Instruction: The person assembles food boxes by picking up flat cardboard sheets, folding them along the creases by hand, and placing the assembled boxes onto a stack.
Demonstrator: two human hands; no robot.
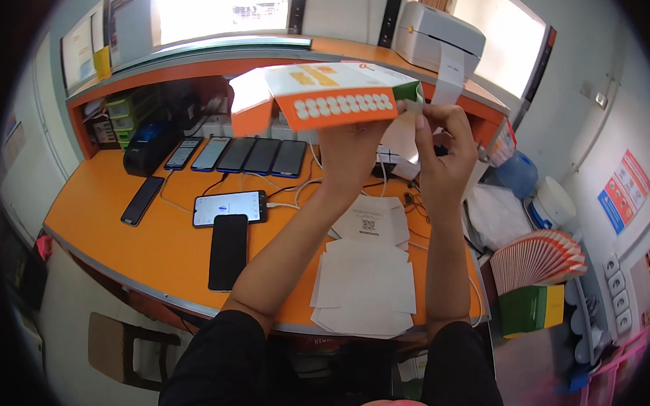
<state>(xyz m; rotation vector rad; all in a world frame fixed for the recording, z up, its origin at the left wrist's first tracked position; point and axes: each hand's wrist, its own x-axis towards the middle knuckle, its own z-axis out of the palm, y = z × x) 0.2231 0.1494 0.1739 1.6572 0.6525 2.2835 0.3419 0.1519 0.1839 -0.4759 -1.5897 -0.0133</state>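
Observation:
An orange and white cardboard box point(335, 104), with rows of white dots on its side and a green inside, is held up above the desk. My left hand point(355, 147) is under the box and closed on it, its fingers partly hidden. At the box's right end, my right hand point(445, 136) pinches a flap between thumb and fingers. The box's left end has flaps spread outward. Below my forearms, white paper sheets point(365, 285) lie stacked at the desk's front, with a printed sheet point(369, 219) bearing a square code behind them.
Several phones stand in a row on the orange desk point(93, 206); a lit phone point(229, 207) and a dark phone point(228, 252) lie nearer. Cables cross the desk. A white printer point(441, 35) sits on the shelf. Folded cartons point(538, 262) are at the right, a stool point(128, 349) at lower left.

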